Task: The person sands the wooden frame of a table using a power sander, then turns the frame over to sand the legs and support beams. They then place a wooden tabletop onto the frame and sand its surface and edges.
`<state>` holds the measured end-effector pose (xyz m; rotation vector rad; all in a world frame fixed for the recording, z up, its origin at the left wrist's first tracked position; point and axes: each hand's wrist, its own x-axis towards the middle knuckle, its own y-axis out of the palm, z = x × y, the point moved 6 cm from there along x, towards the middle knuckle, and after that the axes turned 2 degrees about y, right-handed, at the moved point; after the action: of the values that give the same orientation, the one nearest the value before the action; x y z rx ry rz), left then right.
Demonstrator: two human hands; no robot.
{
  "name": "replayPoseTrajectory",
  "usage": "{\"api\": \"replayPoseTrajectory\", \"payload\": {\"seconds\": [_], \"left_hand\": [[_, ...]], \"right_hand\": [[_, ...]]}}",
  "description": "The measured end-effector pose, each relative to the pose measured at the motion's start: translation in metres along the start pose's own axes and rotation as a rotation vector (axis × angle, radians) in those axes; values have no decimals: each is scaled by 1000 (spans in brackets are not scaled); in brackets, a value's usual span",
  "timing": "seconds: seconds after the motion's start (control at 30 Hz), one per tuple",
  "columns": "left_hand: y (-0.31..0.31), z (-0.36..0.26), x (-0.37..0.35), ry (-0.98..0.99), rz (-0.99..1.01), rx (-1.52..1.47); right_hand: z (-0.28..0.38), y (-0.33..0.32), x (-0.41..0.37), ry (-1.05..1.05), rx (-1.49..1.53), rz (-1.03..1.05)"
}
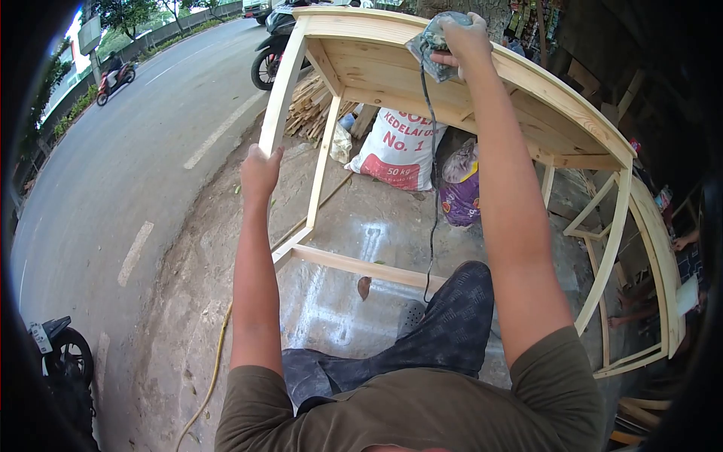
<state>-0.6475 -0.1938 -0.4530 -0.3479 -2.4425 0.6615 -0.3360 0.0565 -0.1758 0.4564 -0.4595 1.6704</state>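
A pale wooden table frame [361, 29] stands tilted before me, its underside and legs facing me. My left hand [260, 175] is closed around one of its legs [283, 98]. In my right hand [467, 44] is a dusty blue-grey electric sander [438, 38], held at the long top edge of the frame. The sander's dark cord [434, 166] hangs down toward my knee. My fingers partly cover the sander, and its pad cannot be seen clearly. A lower crossbar [361, 266] runs near my legs.
Behind the frame are a white printed sack [399, 147], a purple bag [461, 192] and stacked wood strips [310, 105]. Another wooden frame [655, 248] stands at right, with a person's hand [684, 241] beyond. A yellow cable [215, 361] lies left; a road [143, 151] carries a motorbike [115, 81].
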Motion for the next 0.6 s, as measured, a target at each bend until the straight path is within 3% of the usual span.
{"api": "replayPoseTrajectory", "payload": {"seconds": [0.13,0.17,0.23,0.33,0.4,0.5,0.6], "left_hand": [[-1,-4,-1,12,-14,-44],[1,-3,-1,15,-15,-35],[-1,0,3,19,-17,-19],[0,0,-3,16,-10,-15],[0,0,0,28,-25,-7],[1,0,0,23,-3,-32],[1,3,1,18,-2,-45]], "right_hand": [[-12,35,13,-3,139,145],[-13,49,20,75,168,129],[8,47,-5,-189,125,413],[40,58,-20,-50,-189,-72],[34,66,-10,-348,-632,-138],[37,69,-9,-752,-1006,-187],[28,72,-10,-1188,-1146,-332]]}}
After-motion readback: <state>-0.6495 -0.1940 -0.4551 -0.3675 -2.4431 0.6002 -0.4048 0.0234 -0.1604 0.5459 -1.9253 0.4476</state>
